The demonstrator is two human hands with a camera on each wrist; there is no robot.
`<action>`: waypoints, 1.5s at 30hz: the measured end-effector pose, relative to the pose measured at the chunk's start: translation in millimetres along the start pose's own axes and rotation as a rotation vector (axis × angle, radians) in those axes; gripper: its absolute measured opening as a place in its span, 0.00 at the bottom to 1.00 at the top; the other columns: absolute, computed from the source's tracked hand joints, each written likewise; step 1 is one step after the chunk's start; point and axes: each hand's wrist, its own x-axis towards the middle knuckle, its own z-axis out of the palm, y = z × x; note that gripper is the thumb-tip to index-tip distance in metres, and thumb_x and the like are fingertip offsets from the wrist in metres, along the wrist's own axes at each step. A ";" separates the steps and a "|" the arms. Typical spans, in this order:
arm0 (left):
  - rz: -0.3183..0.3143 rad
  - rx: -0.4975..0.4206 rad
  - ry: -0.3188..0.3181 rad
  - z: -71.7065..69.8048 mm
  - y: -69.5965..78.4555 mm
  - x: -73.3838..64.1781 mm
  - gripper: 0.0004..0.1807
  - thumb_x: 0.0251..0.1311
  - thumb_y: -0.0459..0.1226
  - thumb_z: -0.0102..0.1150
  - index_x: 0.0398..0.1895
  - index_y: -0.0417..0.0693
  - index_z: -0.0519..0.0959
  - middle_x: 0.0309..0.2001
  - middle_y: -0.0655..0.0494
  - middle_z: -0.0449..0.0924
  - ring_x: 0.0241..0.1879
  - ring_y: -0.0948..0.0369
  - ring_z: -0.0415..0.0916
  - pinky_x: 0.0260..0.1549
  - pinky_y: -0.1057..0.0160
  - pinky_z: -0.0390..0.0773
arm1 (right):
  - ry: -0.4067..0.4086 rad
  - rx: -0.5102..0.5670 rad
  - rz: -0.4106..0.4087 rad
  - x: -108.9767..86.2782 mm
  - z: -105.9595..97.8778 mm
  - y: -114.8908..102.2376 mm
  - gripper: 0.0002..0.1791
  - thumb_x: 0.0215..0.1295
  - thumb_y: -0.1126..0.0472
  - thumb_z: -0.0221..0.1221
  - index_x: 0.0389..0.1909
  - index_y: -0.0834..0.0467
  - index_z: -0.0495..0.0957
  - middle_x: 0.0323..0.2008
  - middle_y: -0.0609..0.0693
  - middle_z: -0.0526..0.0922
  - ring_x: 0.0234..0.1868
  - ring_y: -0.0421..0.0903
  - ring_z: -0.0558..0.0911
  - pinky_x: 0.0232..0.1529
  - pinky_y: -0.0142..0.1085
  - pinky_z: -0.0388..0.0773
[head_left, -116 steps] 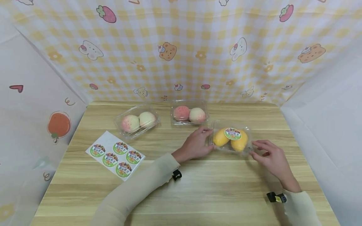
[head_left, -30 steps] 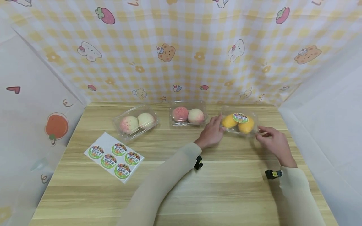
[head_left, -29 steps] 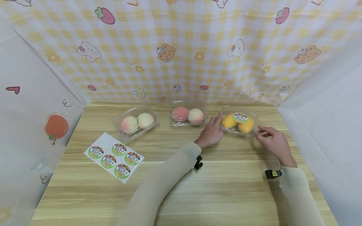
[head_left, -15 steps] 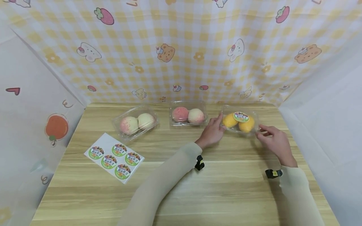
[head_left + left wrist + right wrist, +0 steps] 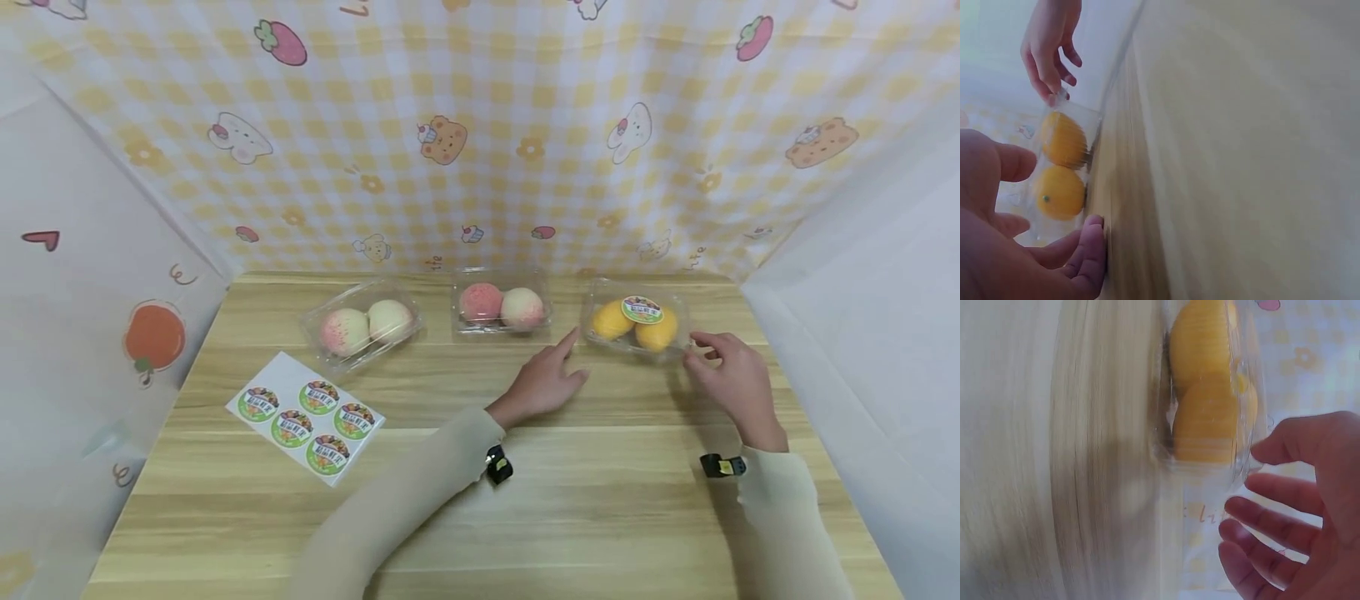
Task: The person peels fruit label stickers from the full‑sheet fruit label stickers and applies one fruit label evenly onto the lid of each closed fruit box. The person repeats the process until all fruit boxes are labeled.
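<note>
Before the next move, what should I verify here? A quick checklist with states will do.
1. Sticker on the yellow-fruit box: ok, on top.
2. Left hand free: ok, gripping nothing.
3. Right hand clear of that box: not ok, fingers at its corner.
4. Middle box and left box labelled: not ok, no stickers visible.
5. Sticker sheet stocked: ok, five show.
6. Yellow-fruit lid latched: cannot tell.
</note>
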 end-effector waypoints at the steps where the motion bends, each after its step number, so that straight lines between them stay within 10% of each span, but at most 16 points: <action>1: 0.018 0.010 0.005 0.0 -6.5 -4.1 0.43 0.78 0.50 0.58 0.91 0.64 0.54 0.61 0.53 0.82 0.47 0.61 0.77 0.50 0.55 0.78 | 0.020 -0.010 0.002 -1.5 0.2 -2.3 0.21 0.68 0.61 0.68 0.57 0.71 0.86 0.50 0.74 0.86 0.44 0.70 0.87 0.39 0.63 0.79; 10: 0.045 -0.043 0.064 -44.0 -15.3 -60.1 0.40 0.75 0.44 0.64 0.88 0.55 0.63 0.65 0.48 0.80 0.52 0.55 0.78 0.48 0.52 0.79 | 0.262 0.000 -0.114 -6.0 8.2 -43.3 0.15 0.61 0.68 0.65 0.47 0.70 0.87 0.47 0.72 0.85 0.44 0.75 0.80 0.41 0.67 0.75; 22: 0.014 -0.046 0.255 -89.5 -43.5 -95.0 0.39 0.74 0.41 0.67 0.86 0.56 0.65 0.70 0.43 0.79 0.60 0.47 0.81 0.57 0.41 0.81 | 0.179 0.098 -0.332 3.1 43.9 -95.1 0.14 0.62 0.65 0.68 0.46 0.69 0.87 0.46 0.66 0.87 0.43 0.68 0.82 0.44 0.59 0.78; 36: -0.153 -0.075 0.376 -121.4 -55.6 -76.3 0.48 0.70 0.41 0.70 0.88 0.44 0.56 0.74 0.39 0.74 0.56 0.48 0.86 0.54 0.44 0.86 | 0.045 0.149 -0.288 32.3 83.2 -137.4 0.17 0.65 0.64 0.73 0.51 0.69 0.87 0.48 0.64 0.89 0.43 0.61 0.86 0.46 0.57 0.82; 45: -0.149 -0.056 0.370 -122.6 -63.6 -53.9 0.49 0.72 0.41 0.69 0.90 0.46 0.52 0.76 0.33 0.71 0.38 0.53 0.85 0.39 0.50 0.87 | -0.091 0.121 -0.185 59.3 94.5 -154.4 0.23 0.70 0.57 0.74 0.56 0.71 0.87 0.52 0.67 0.89 0.49 0.64 0.86 0.51 0.58 0.83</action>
